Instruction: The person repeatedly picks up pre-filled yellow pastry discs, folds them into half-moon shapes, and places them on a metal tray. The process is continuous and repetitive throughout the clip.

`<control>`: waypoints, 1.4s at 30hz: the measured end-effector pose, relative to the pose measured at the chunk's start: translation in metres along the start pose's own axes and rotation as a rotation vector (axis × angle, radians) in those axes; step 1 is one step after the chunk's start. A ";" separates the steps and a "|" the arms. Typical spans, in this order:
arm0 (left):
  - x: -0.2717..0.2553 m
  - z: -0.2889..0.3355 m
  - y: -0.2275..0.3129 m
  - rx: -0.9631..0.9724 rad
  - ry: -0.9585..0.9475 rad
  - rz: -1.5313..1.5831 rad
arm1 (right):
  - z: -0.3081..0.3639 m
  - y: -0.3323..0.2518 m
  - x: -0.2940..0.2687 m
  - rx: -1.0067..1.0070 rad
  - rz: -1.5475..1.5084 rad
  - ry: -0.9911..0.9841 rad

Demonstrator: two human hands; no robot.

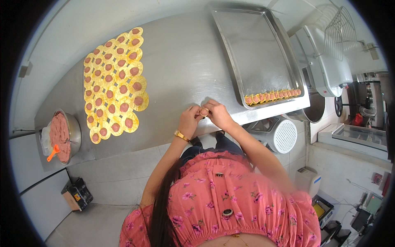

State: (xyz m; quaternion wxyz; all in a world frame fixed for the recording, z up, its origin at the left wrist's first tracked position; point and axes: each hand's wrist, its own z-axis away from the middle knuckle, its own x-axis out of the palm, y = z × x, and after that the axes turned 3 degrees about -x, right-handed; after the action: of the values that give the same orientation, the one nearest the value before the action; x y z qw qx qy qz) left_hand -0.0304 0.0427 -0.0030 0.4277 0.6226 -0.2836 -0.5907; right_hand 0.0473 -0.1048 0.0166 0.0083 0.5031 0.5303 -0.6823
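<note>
Between my two hands, over the near edge of the steel table, is a small dumpling with pink filling in a thin yellow wrapper. My left hand, with a gold watch at the wrist, has its fingers closed round one side. The fingers of my right hand pinch the other side. To the left lie rows of round yellow wrappers, overlapping, each topped with a lump of pink filling. On the right, a large metal tray has one row of finished-looking dumplings along its near end.
A metal bowl of pink minced filling stands at the table's left end, with an orange-handled utensil in it. A white machine is beyond the tray's right side. Below the near table edge is a round perforated white object.
</note>
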 end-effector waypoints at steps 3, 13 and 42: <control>-0.002 0.004 -0.006 -0.072 0.015 0.141 | 0.003 -0.004 -0.004 -0.034 0.024 -0.006; -0.014 0.015 -0.016 -0.134 0.071 0.033 | 0.001 0.005 -0.039 -0.132 0.023 0.092; 0.125 -0.027 0.102 -0.201 -0.010 0.078 | -0.016 0.136 -0.161 -0.054 0.007 -0.499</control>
State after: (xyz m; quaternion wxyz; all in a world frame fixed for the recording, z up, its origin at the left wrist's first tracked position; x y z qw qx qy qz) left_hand 0.0294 -0.1077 0.0218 0.5092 0.5621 -0.2491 -0.6022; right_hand 0.2124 -0.2368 0.0325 0.1548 0.3206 0.5283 -0.7708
